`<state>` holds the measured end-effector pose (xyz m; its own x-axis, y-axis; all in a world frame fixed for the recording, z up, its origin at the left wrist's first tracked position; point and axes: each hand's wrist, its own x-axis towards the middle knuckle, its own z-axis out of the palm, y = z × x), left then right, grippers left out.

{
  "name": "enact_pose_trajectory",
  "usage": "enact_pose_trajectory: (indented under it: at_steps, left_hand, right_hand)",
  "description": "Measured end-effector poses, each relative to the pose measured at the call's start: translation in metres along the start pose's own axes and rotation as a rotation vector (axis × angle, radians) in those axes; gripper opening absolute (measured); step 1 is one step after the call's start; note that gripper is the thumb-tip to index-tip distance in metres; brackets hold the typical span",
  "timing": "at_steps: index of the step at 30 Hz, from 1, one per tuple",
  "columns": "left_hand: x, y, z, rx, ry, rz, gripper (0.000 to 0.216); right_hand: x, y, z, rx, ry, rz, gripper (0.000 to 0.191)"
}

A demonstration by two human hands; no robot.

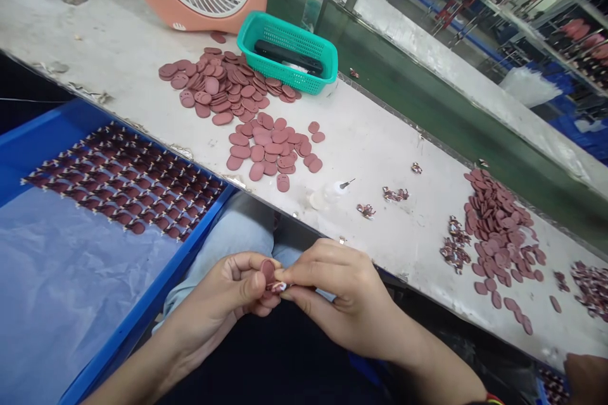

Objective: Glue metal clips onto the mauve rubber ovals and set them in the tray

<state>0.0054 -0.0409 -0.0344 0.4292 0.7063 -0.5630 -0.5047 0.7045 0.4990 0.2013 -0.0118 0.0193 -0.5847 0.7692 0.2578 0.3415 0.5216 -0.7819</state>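
Observation:
My left hand (225, 291) pinches a reddish-brown oval disc (267, 269) between thumb and fingers, above my lap. Against it, my right hand (339, 294) grips a small white-and-brown figure piece (278, 287) in its fingertips. The two pieces touch or nearly touch; fingers hide their lower parts. On the table ahead lie a loose pile of similar oval discs (273, 145) and a bigger heap of discs (223, 85). A small clear bottle with a needle tip (335, 191) stands closer, beside several little figure pieces (395, 194).
A blue tray (204, 218) at left holds rows of assembled pieces on a sheet. Behind the discs are a green basket (327, 69) with a black object and an orange fan (259, 3). More discs (498, 221) lie at right. Another person's hand (586, 376) shows at lower right.

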Motion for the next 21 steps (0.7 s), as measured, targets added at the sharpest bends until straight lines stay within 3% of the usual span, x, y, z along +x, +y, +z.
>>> enact_pose_trajectory:
  at_steps: [11,21]
  left_hand:
    - [-0.008,0.004,0.009,0.099,0.050,-0.034,0.043]
    - [-0.005,-0.005,0.002,0.048,0.046,0.011,0.034]
  right_hand:
    - [-0.005,-0.007,-0.002,-0.008,-0.018,-0.021,0.022]
    - [-0.005,0.000,0.002,-0.014,-0.011,-0.024,0.017]
